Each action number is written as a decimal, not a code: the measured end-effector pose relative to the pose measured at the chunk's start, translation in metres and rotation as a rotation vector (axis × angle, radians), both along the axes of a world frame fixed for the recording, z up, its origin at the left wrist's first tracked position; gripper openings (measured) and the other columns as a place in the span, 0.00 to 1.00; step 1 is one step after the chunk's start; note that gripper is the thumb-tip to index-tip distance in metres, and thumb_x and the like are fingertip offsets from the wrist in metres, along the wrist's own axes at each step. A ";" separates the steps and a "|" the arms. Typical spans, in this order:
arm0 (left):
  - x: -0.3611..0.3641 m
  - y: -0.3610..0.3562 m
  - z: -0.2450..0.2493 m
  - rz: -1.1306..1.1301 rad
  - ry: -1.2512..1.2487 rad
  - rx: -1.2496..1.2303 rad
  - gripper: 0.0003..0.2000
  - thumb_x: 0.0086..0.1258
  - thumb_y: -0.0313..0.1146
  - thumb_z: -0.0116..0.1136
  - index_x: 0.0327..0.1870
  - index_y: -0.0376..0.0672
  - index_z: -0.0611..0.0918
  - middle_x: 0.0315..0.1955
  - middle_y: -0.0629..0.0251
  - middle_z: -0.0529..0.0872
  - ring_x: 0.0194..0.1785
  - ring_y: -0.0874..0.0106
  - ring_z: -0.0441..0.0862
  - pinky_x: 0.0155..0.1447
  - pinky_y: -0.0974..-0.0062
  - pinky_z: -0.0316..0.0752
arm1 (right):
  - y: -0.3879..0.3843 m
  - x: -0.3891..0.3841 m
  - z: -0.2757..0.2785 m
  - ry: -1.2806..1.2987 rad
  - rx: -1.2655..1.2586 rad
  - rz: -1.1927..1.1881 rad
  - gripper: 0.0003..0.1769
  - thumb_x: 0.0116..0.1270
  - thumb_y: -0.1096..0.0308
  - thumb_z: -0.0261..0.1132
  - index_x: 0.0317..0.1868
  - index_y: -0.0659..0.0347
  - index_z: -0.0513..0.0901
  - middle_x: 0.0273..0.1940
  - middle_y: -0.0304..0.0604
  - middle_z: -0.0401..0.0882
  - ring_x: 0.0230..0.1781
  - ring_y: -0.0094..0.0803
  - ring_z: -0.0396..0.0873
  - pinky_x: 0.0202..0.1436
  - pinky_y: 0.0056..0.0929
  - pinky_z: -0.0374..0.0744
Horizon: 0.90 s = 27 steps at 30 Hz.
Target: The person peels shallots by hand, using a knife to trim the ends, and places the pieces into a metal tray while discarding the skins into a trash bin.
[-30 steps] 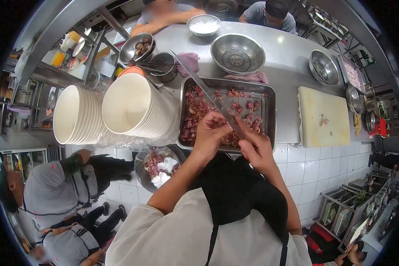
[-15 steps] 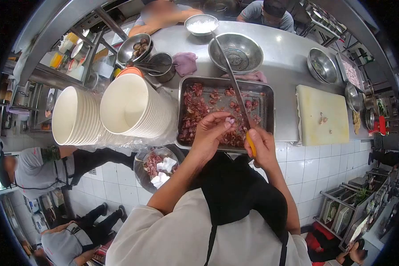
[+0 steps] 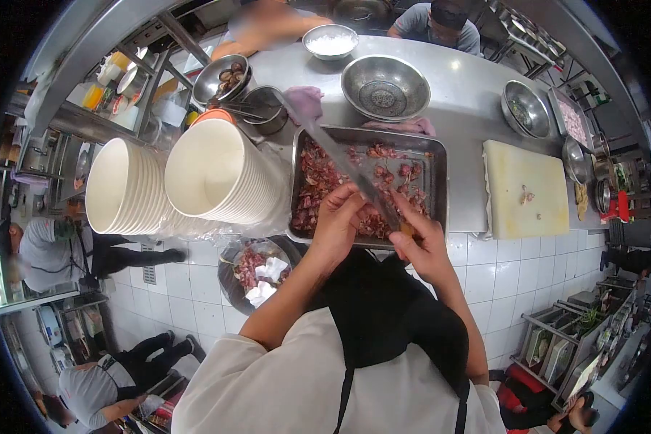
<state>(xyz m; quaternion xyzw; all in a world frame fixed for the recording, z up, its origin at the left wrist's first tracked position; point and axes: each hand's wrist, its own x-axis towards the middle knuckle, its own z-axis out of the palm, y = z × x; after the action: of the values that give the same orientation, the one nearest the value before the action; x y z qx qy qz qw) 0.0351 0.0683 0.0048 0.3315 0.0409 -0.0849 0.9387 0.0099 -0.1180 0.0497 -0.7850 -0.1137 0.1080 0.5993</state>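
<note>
My right hand (image 3: 419, 242) is closed around a long kitchen knife (image 3: 340, 159), its yellow handle mostly covered and its blurred blade slanting up to the left. Beside the blade, my left hand (image 3: 338, 219) pinches what looks like a small purplish clove, mostly hidden by fingers and knife. Both hands are over the near part of a rectangular metal tray (image 3: 443, 188). Reddish-purple papery peels and pieces (image 3: 318, 170) fill its left side. A few round bulbs (image 3: 411, 171), like garlic or shallots, sit toward the right.
Stacked white tubs (image 3: 202, 170) stand to the left. A bin (image 3: 286, 253) with peels and white paper is below them. Beyond the tray is a metal bowl (image 3: 385, 79); a cutting board (image 3: 528, 184) lies to the right. Other people are across the counter and behind at left.
The knife blade has swung left, from pointing at the far bowl to crossing the tray's left half. My hands have come closer together. A person at left has shifted away.
</note>
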 end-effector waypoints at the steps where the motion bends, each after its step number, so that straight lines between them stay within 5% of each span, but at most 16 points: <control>1: 0.000 0.001 0.001 -0.015 0.006 0.016 0.09 0.75 0.26 0.54 0.52 0.37 0.83 0.46 0.65 0.86 0.48 0.74 0.84 0.52 0.75 0.80 | 0.002 0.000 0.003 -0.026 0.007 0.012 0.32 0.66 0.66 0.69 0.70 0.63 0.73 0.61 0.54 0.78 0.64 0.41 0.76 0.68 0.34 0.67; 5: -0.002 0.004 0.006 -0.054 0.013 0.041 0.09 0.75 0.26 0.54 0.51 0.37 0.83 0.49 0.67 0.85 0.49 0.75 0.84 0.54 0.74 0.80 | 0.006 0.004 0.003 -0.294 -0.069 0.037 0.33 0.65 0.65 0.70 0.69 0.61 0.73 0.64 0.56 0.77 0.66 0.44 0.75 0.70 0.35 0.67; 11: -0.005 0.005 0.000 -0.064 -0.010 0.083 0.10 0.75 0.29 0.55 0.52 0.38 0.83 0.49 0.66 0.86 0.49 0.75 0.83 0.51 0.73 0.80 | 0.008 0.001 0.008 -0.302 -0.088 0.037 0.32 0.66 0.62 0.69 0.69 0.59 0.74 0.64 0.56 0.77 0.66 0.46 0.75 0.69 0.35 0.68; 14: -0.005 0.004 -0.003 -0.055 -0.010 0.082 0.09 0.75 0.28 0.55 0.52 0.38 0.83 0.49 0.65 0.86 0.49 0.74 0.83 0.53 0.73 0.79 | 0.010 -0.002 0.001 -0.373 -0.121 -0.007 0.30 0.68 0.62 0.68 0.69 0.59 0.74 0.51 0.53 0.85 0.52 0.42 0.83 0.60 0.35 0.76; 17: -0.005 0.003 -0.009 -0.053 -0.030 0.083 0.10 0.75 0.28 0.55 0.51 0.37 0.83 0.48 0.64 0.86 0.50 0.74 0.83 0.55 0.73 0.78 | 0.007 -0.008 0.010 -0.039 -0.119 0.005 0.28 0.71 0.63 0.64 0.69 0.60 0.75 0.31 0.44 0.83 0.32 0.29 0.80 0.42 0.29 0.79; 20: -0.005 0.005 -0.008 -0.103 -0.012 0.030 0.10 0.75 0.28 0.54 0.52 0.35 0.82 0.48 0.63 0.86 0.50 0.73 0.83 0.56 0.73 0.78 | 0.008 -0.014 -0.001 0.099 0.146 -0.009 0.26 0.75 0.64 0.59 0.70 0.61 0.73 0.21 0.34 0.71 0.21 0.19 0.68 0.28 0.22 0.72; 24: -0.004 0.003 0.000 -0.139 0.034 -0.033 0.10 0.74 0.27 0.57 0.53 0.36 0.83 0.49 0.63 0.86 0.50 0.74 0.83 0.56 0.73 0.78 | 0.007 -0.018 -0.009 0.244 0.328 -0.026 0.25 0.78 0.63 0.55 0.72 0.63 0.70 0.21 0.31 0.67 0.21 0.16 0.66 0.26 0.19 0.67; 27: -0.008 -0.003 0.002 -0.092 0.033 0.143 0.11 0.72 0.26 0.60 0.54 0.38 0.83 0.50 0.63 0.86 0.50 0.74 0.83 0.55 0.74 0.80 | 0.008 -0.019 -0.007 0.231 0.330 -0.026 0.26 0.79 0.62 0.54 0.72 0.63 0.69 0.20 0.30 0.66 0.20 0.17 0.64 0.25 0.19 0.66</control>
<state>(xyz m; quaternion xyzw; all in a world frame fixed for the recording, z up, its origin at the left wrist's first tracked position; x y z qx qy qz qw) 0.0274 0.0658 0.0072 0.3978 0.0469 -0.1304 0.9070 -0.0093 -0.1104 0.0423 -0.6600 -0.0501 0.1698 0.7301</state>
